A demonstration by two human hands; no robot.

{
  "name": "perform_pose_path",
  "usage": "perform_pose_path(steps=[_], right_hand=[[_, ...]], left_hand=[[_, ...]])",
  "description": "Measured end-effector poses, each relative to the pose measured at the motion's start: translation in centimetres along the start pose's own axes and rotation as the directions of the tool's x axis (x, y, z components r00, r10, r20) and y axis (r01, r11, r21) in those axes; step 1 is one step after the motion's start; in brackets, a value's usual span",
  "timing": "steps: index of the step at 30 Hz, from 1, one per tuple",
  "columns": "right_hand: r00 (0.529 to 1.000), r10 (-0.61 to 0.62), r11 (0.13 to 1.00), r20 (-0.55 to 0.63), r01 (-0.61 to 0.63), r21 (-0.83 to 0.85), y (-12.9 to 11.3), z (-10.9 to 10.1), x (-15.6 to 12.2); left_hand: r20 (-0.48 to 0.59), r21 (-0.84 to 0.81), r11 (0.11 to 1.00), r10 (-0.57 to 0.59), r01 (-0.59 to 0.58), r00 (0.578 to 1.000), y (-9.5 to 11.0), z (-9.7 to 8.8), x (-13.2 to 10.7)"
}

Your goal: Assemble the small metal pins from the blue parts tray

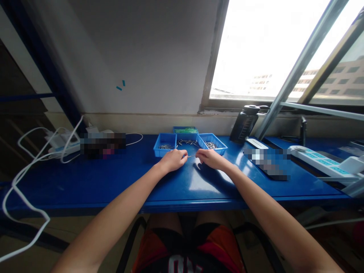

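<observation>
Over the middle of the blue table, my left hand (174, 160) and my right hand (209, 158) face each other, both with fingers closed. A thin, shiny metal piece (191, 156) spans the small gap between them, one end in each pinch; its exact kind is too small to make out. Just beyond my left hand stands a blue tray (165, 152) with small metal parts (165, 147). Another blue tray (220, 144) lies behind my right hand and holds similar metal parts (211, 145). Loose metal parts (187, 142) form a pile between the two trays.
A third blue tray (176, 130) with green contents sits against the wall. To the right are a black bottle (243, 124), a blurred flat object (267, 165) and a white power strip (321, 161). White cables (21, 182) hang at the left.
</observation>
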State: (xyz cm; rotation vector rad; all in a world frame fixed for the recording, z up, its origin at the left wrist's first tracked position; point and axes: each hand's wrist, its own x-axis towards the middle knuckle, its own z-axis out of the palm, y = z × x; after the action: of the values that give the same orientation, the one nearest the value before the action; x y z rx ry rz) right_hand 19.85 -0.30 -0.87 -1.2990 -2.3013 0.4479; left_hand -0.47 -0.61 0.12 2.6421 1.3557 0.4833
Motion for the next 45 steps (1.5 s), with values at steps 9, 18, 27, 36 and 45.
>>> perform_pose_path(steps=[9, 18, 27, 36, 45], right_hand=[[1.0, 0.002, 1.0, -0.006, -0.002, -0.003, -0.2, 0.1, 0.0], [0.99, -0.121, 0.989, -0.075, 0.114, -0.091, -0.2, 0.4, 0.2], [0.999, -0.001, 1.0, -0.05, 0.001, -0.01, -0.3, 0.3, 0.1], [1.0, -0.013, 1.0, -0.001, 0.013, 0.026, -0.2, 0.4, 0.1], [0.996, -0.039, 0.98, 0.077, 0.023, 0.197, -0.7, 0.5, -0.1]], left_hand=[[0.006, 0.01, 1.0, 0.03, -0.03, 1.0, -0.3, 0.3, 0.1], [0.011, 0.04, 0.999, 0.03, -0.03, 0.999, -0.5, 0.4, 0.2], [-0.009, 0.029, 1.0, -0.002, 0.002, 1.0, -0.2, 0.1, 0.1], [-0.036, -0.033, 0.999, -0.031, 0.03, 0.999, -0.1, 0.1, 0.2], [-0.137, -0.229, 0.969, 0.059, -0.089, 0.989, 0.8, -0.4, 0.1]])
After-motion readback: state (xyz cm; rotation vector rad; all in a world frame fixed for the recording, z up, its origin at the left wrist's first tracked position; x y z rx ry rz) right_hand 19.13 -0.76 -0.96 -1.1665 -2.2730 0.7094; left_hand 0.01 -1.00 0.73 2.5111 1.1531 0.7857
